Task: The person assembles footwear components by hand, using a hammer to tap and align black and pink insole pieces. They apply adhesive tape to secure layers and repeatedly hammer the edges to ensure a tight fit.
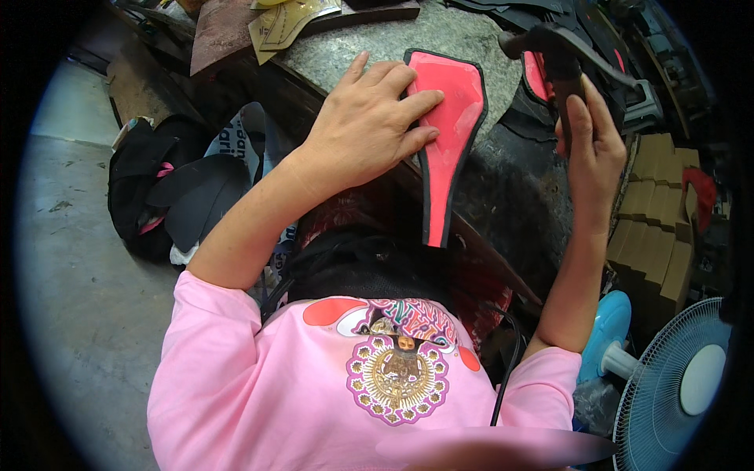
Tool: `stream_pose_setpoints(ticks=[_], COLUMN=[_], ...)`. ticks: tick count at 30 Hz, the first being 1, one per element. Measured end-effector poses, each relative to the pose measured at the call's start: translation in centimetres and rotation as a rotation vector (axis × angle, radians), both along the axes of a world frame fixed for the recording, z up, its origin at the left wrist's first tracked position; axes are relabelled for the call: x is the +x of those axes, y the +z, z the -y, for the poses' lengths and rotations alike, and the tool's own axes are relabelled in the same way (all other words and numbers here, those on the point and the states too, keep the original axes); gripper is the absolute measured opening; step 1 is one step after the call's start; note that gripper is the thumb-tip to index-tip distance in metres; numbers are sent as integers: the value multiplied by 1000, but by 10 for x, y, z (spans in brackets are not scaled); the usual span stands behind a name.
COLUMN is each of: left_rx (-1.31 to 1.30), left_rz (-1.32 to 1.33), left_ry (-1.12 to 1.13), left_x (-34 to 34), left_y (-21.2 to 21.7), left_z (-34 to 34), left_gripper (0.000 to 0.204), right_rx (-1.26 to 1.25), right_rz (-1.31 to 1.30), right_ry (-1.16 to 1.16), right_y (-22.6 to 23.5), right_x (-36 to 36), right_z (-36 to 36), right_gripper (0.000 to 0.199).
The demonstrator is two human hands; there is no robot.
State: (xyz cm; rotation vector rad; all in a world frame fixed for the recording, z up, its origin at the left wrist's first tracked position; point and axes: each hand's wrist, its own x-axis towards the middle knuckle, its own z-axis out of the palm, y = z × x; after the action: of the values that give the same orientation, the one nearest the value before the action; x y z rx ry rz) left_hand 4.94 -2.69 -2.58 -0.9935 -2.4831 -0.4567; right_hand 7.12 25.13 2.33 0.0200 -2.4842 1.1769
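My left hand (365, 118) lies with its fingers spread on a pink piece (452, 98) with a black border, broad at the top and narrowing to a strip. That piece rests on a grey, worn work surface (345, 55), and its narrow end juts over the near edge toward my lap. On the right, my right hand (593, 141) is wrapped round the handle of a dark hammer (561, 67). The hammer is raised, with its head above my fist. Behind it, partly hidden, is a second pink piece (534, 74) with a black border.
Yellowish pattern pieces (290, 27) lie at the surface's far left. Dark sheets are piled at the far right. Stacked tan boxes (656, 204) and a blue fan (675, 385) stand to my right. A black bag with dark cut pieces (200, 188) sits on the left.
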Motion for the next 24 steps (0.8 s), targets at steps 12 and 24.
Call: stream_pose_setpoints(ticks=[12, 24], left_rx=[-14, -19], left_rz=[-83, 30], left_ry=[57, 119], left_x=[-7, -38], left_y=[-6, -2], left_z=[-3, -11], left_gripper=[49, 55], right_rx=[6, -23], right_rz=[-5, 57], right_ry=[14, 68], right_y=[-5, -7], right_x=[38, 45], right_z=[6, 14], right_gripper=[41, 39])
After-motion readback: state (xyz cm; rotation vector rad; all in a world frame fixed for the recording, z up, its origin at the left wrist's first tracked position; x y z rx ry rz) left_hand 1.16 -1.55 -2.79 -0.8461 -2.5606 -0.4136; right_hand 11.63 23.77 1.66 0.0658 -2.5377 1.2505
